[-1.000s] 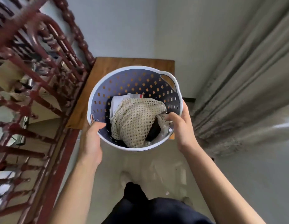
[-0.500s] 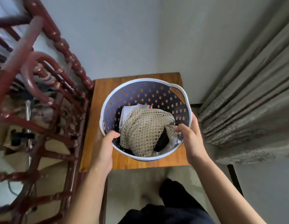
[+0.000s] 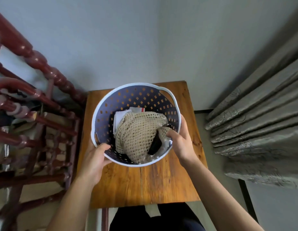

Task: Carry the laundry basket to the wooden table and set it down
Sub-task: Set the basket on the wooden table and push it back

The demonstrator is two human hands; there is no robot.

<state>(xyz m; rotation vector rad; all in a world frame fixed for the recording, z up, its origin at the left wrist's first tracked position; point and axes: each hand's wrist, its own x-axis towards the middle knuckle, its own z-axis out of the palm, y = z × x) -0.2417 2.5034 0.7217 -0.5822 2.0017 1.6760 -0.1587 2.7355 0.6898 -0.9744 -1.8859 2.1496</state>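
A round laundry basket (image 3: pixel 141 95), dark blue inside with a white rim and small square holes, is over the middle of the wooden table (image 3: pixel 161 182). It holds a beige mesh cloth (image 3: pixel 138 132), a white garment and something dark. My left hand (image 3: pixel 93 160) grips the near-left rim with the thumb inside. My right hand (image 3: pixel 180 142) grips the right rim, fingers curled over the edge. I cannot tell whether the basket's bottom touches the tabletop.
A dark red turned-wood frame (image 3: pixel 44 114) stands close along the table's left side. Grey curtains (image 3: pixel 261 127) hang to the right. A pale wall (image 3: pixel 145 39) runs right behind the table. My dark-trousered legs (image 3: pixel 153 217) are at the table's near edge.
I have stepped up to the table. The basket has moved forward from its near edge to over its middle, still held by both hands.
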